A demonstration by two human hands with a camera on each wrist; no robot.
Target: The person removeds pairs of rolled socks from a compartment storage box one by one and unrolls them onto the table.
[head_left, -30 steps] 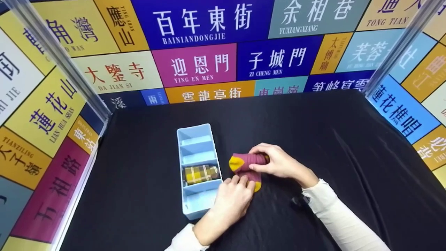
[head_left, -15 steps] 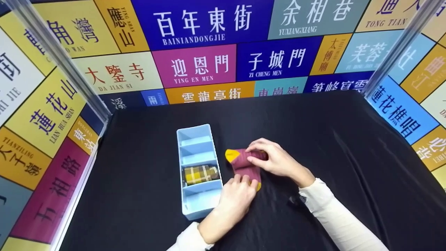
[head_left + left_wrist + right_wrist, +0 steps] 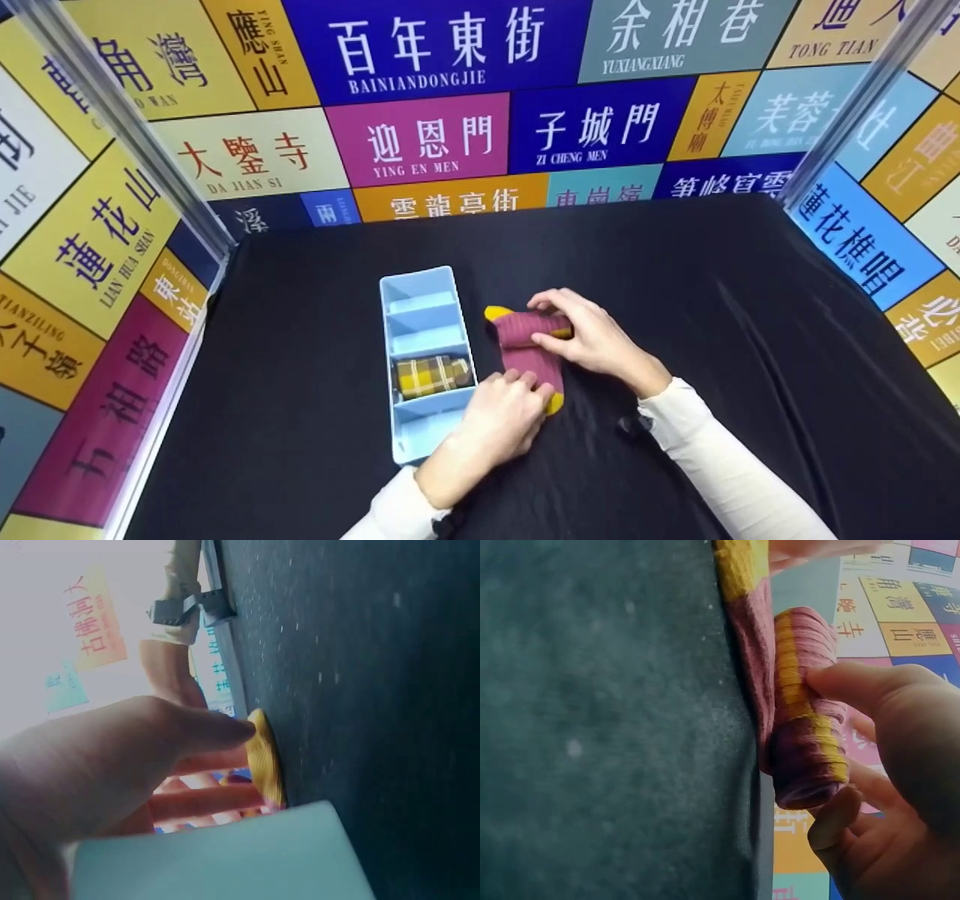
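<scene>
A mauve sock (image 3: 534,364) with yellow ends lies on the black cloth, its far part wound into a thick roll. My right hand (image 3: 596,334) grips this roll by its right end, thumb on the near side and fingers over the far side. In the right wrist view, the sock roll (image 3: 810,709) shows ribbed mauve and yellow bands, and a flat strip runs from it to a yellow end. My left hand (image 3: 502,420) holds down that near yellow end. Its thumb and fingertips touch the yellow fabric (image 3: 264,757) in the left wrist view.
A light blue box (image 3: 391,330) with several compartments stands just left of the hands. One compartment holds a rolled yellow-and-brown plaid fabric item (image 3: 431,376). Black cloth (image 3: 675,262) covers the table, and panels with large characters (image 3: 420,139) enclose it behind and at the sides.
The right hand and sock roll have shifted away from the body, so more of the flat mauve strip shows between the hands. The left hand stays at the near yellow end.
</scene>
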